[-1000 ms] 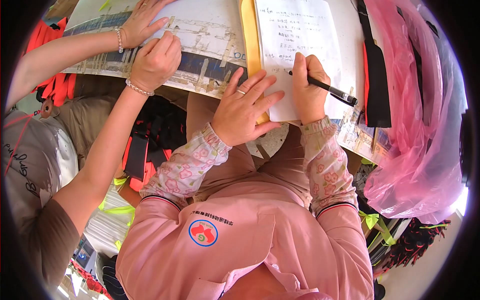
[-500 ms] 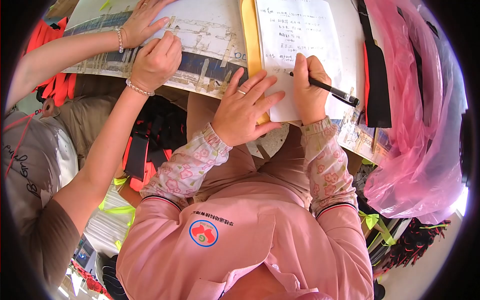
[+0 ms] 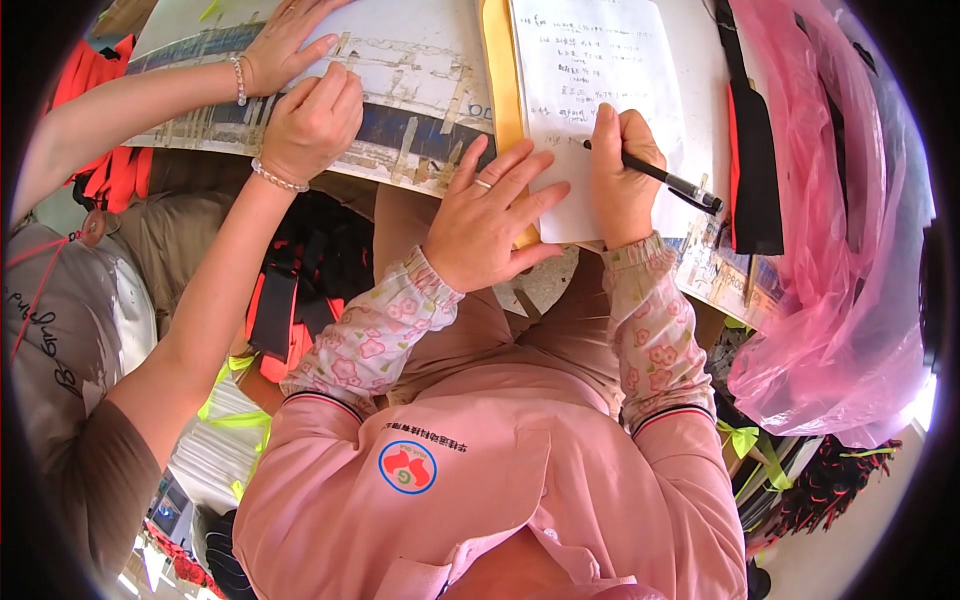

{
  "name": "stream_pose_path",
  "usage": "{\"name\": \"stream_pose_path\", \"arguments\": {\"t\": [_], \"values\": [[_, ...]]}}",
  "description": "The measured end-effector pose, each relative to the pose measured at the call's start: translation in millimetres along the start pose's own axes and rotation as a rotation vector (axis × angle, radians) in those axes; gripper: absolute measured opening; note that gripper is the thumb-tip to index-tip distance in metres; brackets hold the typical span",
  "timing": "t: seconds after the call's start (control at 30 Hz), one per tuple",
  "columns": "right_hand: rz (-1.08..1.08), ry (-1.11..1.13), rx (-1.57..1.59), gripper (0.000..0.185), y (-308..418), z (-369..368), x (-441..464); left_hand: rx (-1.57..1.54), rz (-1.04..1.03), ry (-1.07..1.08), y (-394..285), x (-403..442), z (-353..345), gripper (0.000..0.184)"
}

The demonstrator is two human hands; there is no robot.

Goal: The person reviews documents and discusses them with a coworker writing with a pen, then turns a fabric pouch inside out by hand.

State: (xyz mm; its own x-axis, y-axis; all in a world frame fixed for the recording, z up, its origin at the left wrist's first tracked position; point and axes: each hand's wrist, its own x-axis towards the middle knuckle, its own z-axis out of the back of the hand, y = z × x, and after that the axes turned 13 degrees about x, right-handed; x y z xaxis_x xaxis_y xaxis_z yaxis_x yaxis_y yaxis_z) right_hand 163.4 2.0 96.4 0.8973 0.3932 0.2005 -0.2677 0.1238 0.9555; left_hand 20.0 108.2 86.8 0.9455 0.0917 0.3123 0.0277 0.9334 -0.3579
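Note:
My right hand [image 3: 625, 180] is wrapped round a black pen [image 3: 672, 183], its tip close to the handwritten lines on a white sheet [image 3: 600, 65]. Flat and with fingers spread, my left hand [image 3: 492, 215] rests across the lower left edge of the sheet and a yellow folder [image 3: 502, 80] beneath it. A ring shows on one of its fingers. Several rows of writing fill the upper part of the paper; its lower part is partly covered by my hands.
At the left, a co-worker's two hands [image 3: 312, 125] rest on the taped white table [image 3: 420, 50]. Black and red straps [image 3: 755, 170] and pink plastic bags [image 3: 815, 330] lie at the right. More straps [image 3: 285, 300] hang below the table.
My right hand and the pen have shifted slightly to the right over the sheet. My left hand has stayed in place.

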Motion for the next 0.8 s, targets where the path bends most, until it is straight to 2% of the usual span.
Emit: {"name": "stream_pose_path", "arguments": {"t": [0.33, 0.8], "values": [[0.049, 0.003, -0.027, 0.037, -5.0, -0.5, 2.3, 0.002, -0.005, -0.002, 0.5, -0.1, -1.0, 0.055], [0.010, -0.011, -0.031, 0.039, -1.4, 0.1, 0.4, 0.005, -0.009, 0.001, 1.1, -0.3, -1.0, 0.056]]}}
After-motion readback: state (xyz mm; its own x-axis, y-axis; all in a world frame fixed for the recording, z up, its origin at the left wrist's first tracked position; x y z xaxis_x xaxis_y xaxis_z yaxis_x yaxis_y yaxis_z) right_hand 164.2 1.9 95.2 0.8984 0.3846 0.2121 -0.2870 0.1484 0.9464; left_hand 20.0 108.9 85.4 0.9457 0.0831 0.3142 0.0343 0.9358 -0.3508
